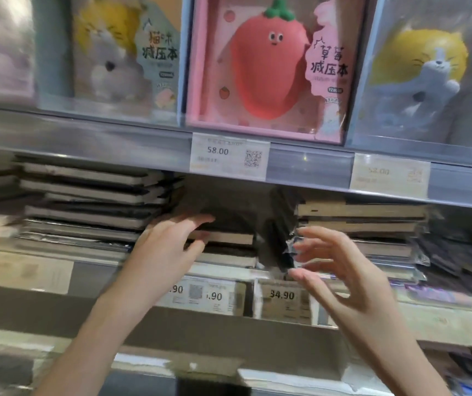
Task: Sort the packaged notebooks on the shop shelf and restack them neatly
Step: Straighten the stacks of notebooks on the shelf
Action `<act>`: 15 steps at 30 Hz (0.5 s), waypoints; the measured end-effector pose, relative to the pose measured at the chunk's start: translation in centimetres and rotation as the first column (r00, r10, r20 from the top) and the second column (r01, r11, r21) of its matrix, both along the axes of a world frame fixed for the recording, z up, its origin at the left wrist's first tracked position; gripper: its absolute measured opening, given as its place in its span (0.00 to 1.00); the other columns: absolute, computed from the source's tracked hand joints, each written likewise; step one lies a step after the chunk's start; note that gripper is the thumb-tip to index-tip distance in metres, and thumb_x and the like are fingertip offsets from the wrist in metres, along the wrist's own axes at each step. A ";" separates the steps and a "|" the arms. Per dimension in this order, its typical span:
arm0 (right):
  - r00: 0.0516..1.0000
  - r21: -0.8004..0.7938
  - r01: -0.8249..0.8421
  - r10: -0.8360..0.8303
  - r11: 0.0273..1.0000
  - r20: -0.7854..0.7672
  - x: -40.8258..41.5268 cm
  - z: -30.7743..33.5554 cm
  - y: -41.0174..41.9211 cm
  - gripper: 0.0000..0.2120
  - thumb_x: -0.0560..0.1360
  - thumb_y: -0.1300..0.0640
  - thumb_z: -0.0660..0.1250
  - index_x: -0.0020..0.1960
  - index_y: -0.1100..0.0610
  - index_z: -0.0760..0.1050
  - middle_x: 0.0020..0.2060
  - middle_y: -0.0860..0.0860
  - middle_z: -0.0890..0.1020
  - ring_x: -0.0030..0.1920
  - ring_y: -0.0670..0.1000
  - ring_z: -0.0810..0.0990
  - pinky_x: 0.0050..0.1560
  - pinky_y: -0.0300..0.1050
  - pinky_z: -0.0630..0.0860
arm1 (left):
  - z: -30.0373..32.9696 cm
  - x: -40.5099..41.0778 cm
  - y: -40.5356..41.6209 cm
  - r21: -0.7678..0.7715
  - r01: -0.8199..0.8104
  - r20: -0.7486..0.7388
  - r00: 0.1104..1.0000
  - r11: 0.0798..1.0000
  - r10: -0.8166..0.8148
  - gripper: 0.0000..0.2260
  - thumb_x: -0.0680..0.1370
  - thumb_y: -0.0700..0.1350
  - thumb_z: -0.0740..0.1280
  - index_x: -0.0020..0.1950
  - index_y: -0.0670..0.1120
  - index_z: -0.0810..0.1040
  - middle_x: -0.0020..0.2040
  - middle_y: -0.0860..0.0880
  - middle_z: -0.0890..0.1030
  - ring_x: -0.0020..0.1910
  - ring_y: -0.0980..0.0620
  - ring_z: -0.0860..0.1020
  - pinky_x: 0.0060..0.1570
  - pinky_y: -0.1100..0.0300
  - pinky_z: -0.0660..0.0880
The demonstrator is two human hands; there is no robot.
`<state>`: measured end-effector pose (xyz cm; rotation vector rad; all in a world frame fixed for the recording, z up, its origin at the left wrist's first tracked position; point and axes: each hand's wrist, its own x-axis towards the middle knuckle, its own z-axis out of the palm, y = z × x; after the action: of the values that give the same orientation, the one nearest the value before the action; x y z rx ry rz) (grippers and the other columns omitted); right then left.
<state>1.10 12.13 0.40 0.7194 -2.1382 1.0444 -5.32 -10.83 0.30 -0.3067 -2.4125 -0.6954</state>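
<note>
Upper shelf: pink strawberry squishy box (pixel 269 67) at centre, yellow-and-grey cat squishy boxes either side (pixel 120 52) (pixel 429 72). Shelf-edge price tag "58.00" with QR code (pixel 229 156); paler, blurred tag (pixel 389 175) to its right. Lower rail: tag "34.90" (pixel 282 301).

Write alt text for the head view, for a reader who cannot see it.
A person's left hand rests on a short middle stack of packaged notebooks on a shop shelf, while the right hand hovers open beside it. Taller stacks flank it; the shelf above displays a pink strawberry notebook box.
</note>
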 end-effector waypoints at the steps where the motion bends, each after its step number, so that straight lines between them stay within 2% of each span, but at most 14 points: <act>1: 1.000 0.018 -0.022 0.022 1.000 0.009 -0.4 -0.1 -1.1 0.20 0.70 0.43 0.67 0.60 0.41 0.70 0.51 0.40 0.79 0.52 0.43 0.80 0.50 0.32 0.75 | 0.2 -0.1 -0.3 -0.026 -0.010 0.021 1.000 1.000 0.011 0.16 0.78 0.50 0.61 0.65 0.60 0.72 0.57 0.48 0.79 0.58 0.47 0.73 0.54 0.57 0.67; 4: 0.998 0.102 -0.053 0.048 0.993 0.051 -1.4 0.0 -4.3 0.22 0.72 0.45 0.69 0.63 0.40 0.68 0.58 0.36 0.75 0.61 0.36 0.72 0.59 0.28 0.68 | 0.1 -0.4 -0.8 -0.089 -0.039 0.031 0.999 0.995 0.042 0.15 0.78 0.53 0.59 0.63 0.56 0.75 0.55 0.48 0.80 0.56 0.48 0.74 0.51 0.57 0.67; 6: 0.999 0.186 -0.004 -0.003 0.982 0.042 -2.4 0.3 -6.2 0.25 0.72 0.46 0.66 0.68 0.44 0.64 0.62 0.38 0.70 0.64 0.35 0.66 0.63 0.26 0.62 | 0.0 -0.4 -1.0 -0.089 -0.027 0.017 0.999 0.996 0.029 0.15 0.77 0.53 0.59 0.61 0.55 0.77 0.55 0.49 0.80 0.55 0.49 0.75 0.51 0.57 0.67; 8: 0.994 0.249 0.081 -0.096 0.965 0.050 -3.9 0.7 -7.5 0.27 0.74 0.47 0.66 0.70 0.46 0.61 0.65 0.42 0.68 0.65 0.39 0.65 0.63 0.28 0.60 | 0.0 -0.4 -1.2 -0.063 0.005 0.014 1.000 0.998 -0.004 0.13 0.76 0.52 0.61 0.58 0.54 0.78 0.53 0.50 0.81 0.54 0.49 0.75 0.49 0.57 0.69; 11: 0.952 0.347 0.165 -0.241 0.923 0.188 -6.0 1.5 -8.0 0.28 0.75 0.49 0.65 0.72 0.49 0.59 0.70 0.49 0.65 0.67 0.49 0.66 0.61 0.34 0.61 | 0.0 -0.8 -1.6 -0.016 0.066 0.042 0.997 0.998 -0.066 0.11 0.76 0.50 0.63 0.56 0.54 0.79 0.51 0.52 0.82 0.51 0.51 0.76 0.49 0.57 0.71; 15: 0.888 0.411 0.096 -0.264 0.907 0.376 -7.1 3.0 -7.3 0.31 0.73 0.50 0.69 0.72 0.50 0.60 0.69 0.51 0.65 0.68 0.51 0.66 0.62 0.38 0.64 | 0.6 -1.0 -2.2 0.067 0.200 0.081 0.975 0.978 -0.205 0.15 0.76 0.44 0.66 0.62 0.55 0.77 0.54 0.57 0.80 0.54 0.58 0.76 0.53 0.64 0.71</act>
<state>-5.98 4.84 3.37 0.4702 -2.7794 0.7312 -6.35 -13.06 0.91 -0.5130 -2.4602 -0.8855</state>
